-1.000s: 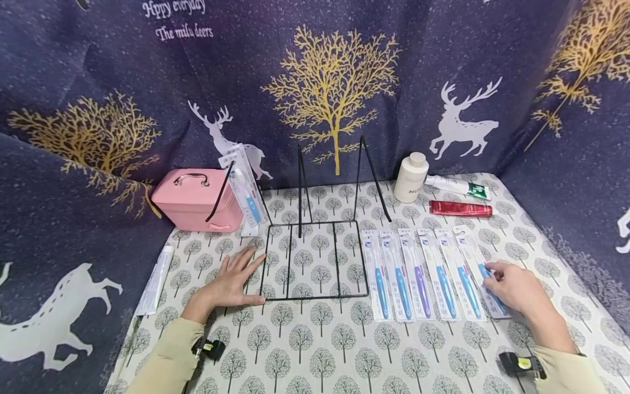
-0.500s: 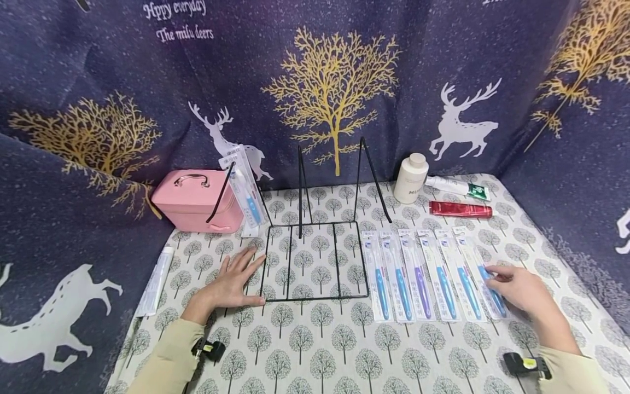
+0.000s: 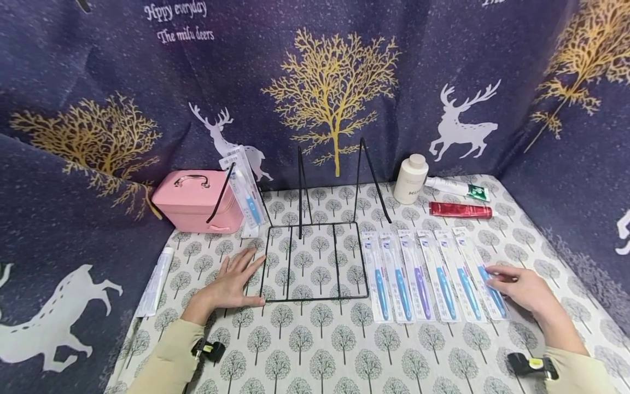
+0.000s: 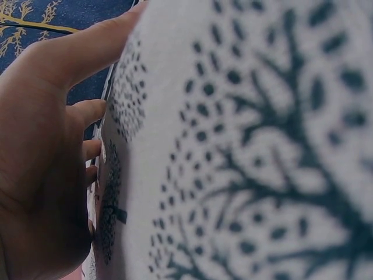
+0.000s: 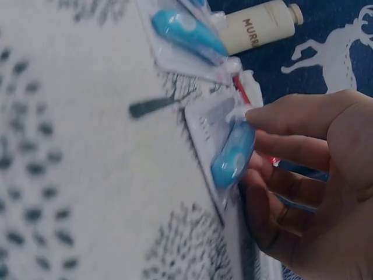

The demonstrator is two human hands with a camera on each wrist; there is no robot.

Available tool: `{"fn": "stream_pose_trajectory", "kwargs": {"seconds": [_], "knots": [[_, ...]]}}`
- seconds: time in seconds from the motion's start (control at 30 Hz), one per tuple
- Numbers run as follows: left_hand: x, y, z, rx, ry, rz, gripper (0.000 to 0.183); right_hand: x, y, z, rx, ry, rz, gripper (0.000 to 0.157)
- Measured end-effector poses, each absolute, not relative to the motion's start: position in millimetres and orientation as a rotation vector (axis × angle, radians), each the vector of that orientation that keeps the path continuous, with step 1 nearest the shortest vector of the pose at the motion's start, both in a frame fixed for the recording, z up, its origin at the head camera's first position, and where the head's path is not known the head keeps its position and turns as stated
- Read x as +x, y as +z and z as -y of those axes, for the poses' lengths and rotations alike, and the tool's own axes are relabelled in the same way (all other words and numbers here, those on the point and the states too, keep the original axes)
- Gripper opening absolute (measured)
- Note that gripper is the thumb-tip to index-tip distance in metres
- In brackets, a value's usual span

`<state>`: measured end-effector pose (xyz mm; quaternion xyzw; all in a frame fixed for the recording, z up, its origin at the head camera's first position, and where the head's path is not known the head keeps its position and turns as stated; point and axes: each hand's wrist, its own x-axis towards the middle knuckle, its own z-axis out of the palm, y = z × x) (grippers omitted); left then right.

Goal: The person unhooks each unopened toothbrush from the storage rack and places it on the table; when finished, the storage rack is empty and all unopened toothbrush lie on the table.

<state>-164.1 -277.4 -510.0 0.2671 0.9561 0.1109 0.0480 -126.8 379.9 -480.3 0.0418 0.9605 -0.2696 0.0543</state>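
Several packaged toothbrushes (image 3: 444, 284) lie side by side on the right of the table, mostly blue-handled, one purple. At the rightmost packaged toothbrush (image 3: 492, 295), my right hand (image 3: 524, 290) pinches the handle area with thumb and fingers. The right wrist view shows its blue handle (image 5: 233, 154) by the thumb, with the other fingers curled along the pack's edge. My left hand (image 3: 228, 284) lies with spread fingers on the tablecloth, touching the left side of a black wire rack (image 3: 315, 299). More packaged toothbrushes (image 3: 246, 197) hang from the rack's left hook.
A pink case (image 3: 192, 200) stands behind the left hand, and a white tube (image 3: 156, 282) lies at the left edge. Back right are a cream bottle (image 3: 410, 179), a red tube (image 3: 460, 210) and a white tube with green cap (image 3: 455, 187).
My right hand and wrist have shifted slightly right, uncovering more of the rightmost toothbrush's handle. The left hand and rack stay as they were.
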Motion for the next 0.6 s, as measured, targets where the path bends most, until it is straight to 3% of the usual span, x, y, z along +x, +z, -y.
{"fn": "stream_pose_trajectory", "kwargs": {"seconds": [0.17,0.37,0.6], "knots": [[-164,-510,278,0.818,0.344,-2.918,0.107,-129,-466,-360,-0.003,-0.810,-3.113,0.042],[-165,-511,278,0.827,0.339,-2.922,0.107,-138,-455,-322,-0.235,-1.233,-3.190,0.031],[-165,-511,278,0.809,0.334,-2.913,0.107,-160,-438,-259,-0.665,-1.621,-3.020,0.037]]}}
